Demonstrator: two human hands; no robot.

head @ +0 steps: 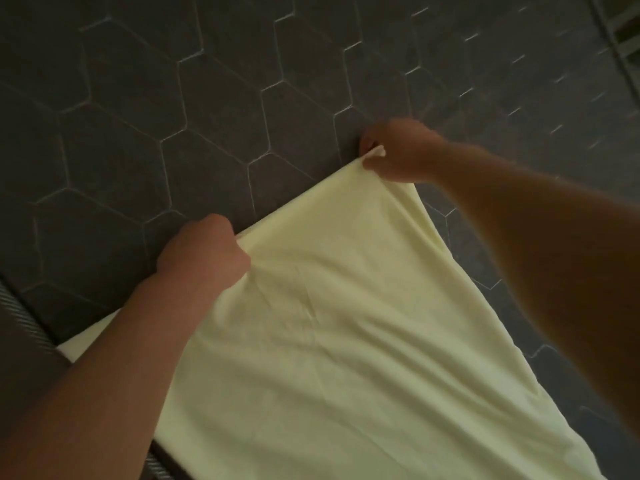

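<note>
Gripped in the left hand point(204, 249) at one corner, pinched in the right hand point(398, 150) at the other: a pale sheet point(329, 323), stretched between them over the floor point(173, 98). Probably light, limp, slightly slick — best taken by the corners, fabric bunched.

Matt pale-yellow cloth point(346, 323), dark matt stone-look floor tiles point(207, 98)

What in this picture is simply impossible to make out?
Head view, the only one:
1. Fingertips of the left hand: curled under, hidden by the hand's own back and the yellow cloth.
2. The cloth's near end: cut off by the bottom edge.
3. Pale bars at top right: blurred and cut by the frame corner.
4. Dark ribbed thing at lower left: dim, partly behind the left forearm.
</note>
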